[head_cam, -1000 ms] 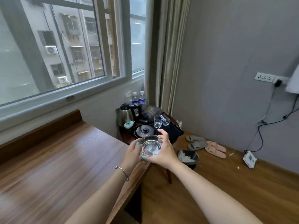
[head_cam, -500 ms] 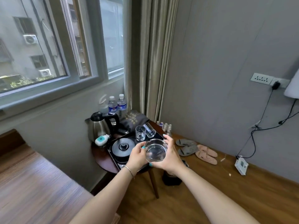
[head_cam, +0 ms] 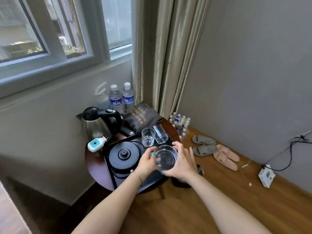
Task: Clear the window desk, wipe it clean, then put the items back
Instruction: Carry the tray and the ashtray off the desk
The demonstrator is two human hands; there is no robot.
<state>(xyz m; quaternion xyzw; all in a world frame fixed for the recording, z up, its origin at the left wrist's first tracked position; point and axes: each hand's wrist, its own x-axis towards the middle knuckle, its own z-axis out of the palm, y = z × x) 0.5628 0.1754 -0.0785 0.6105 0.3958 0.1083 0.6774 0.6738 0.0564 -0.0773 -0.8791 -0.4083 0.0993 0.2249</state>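
A round clear glass dish (head_cam: 166,157) is held between both hands just above the black tray (head_cam: 150,180) on the small round side table (head_cam: 95,168). My left hand (head_cam: 146,163) grips its left rim with curled fingers. My right hand (head_cam: 183,163) cups its right side, thumb under the front rim. Whether the dish touches the tray cannot be told. The window desk shows only as a wooden sliver (head_cam: 6,215) at the bottom left corner.
On the tray stand two drinking glasses (head_cam: 148,137), (head_cam: 160,133) and a black kettle base (head_cam: 124,155). Behind them are a steel kettle (head_cam: 97,124), a white plug-in device (head_cam: 96,143), water bottles (head_cam: 121,97) and a hair-drier bag (head_cam: 142,118). Slippers (head_cam: 214,152) lie on the floor at right.
My view and both hands have swung right, away from the desk to the side table. The glass dish travelled with them and now sits lower, over the tray.
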